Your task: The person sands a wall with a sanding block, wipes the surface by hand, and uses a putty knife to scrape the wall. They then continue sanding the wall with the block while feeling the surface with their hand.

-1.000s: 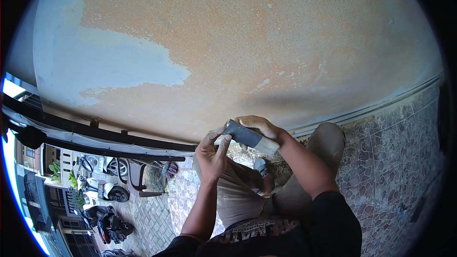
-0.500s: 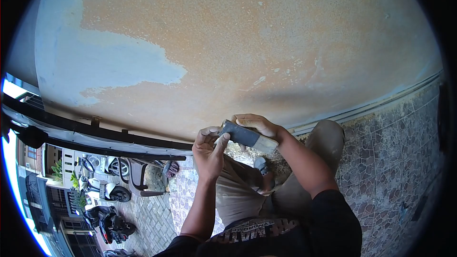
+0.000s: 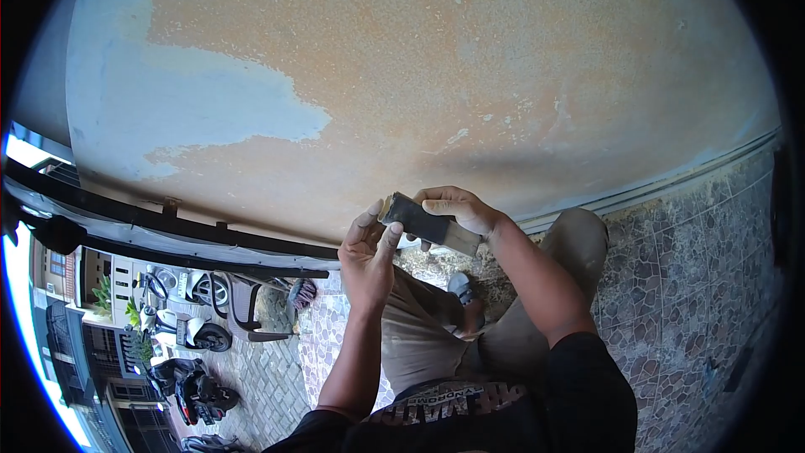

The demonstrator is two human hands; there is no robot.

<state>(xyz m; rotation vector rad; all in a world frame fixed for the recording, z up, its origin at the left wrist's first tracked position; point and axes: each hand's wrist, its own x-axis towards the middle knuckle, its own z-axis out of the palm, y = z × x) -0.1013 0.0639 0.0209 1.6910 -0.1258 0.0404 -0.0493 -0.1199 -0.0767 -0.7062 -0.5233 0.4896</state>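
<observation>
A small block (image 3: 459, 239) with a dark sheet wrapped round its left part lies between my two hands, in front of the wall. My left hand (image 3: 369, 253) pinches the sheet's left end between thumb and fingers. From the right, my right hand (image 3: 459, 208) grips the block's upper edge, with some fingertips showing beneath it. The bare part of the block, pale and dusty, points down to the right. Behind the hands rises a wall (image 3: 402, 75) with a worn orange surface and a pale blue patch.
My bent knees are below the block, over a stone-patterned floor (image 3: 671, 302). A dark rail (image 3: 210, 239) runs along the wall's lower left. Beyond it are a brown chair (image 3: 243, 310), a white scooter (image 3: 180, 329) and a black motorcycle (image 3: 191, 390).
Both hands and the block have moved slightly up and to the left. More fingertips of my right hand show under the block.
</observation>
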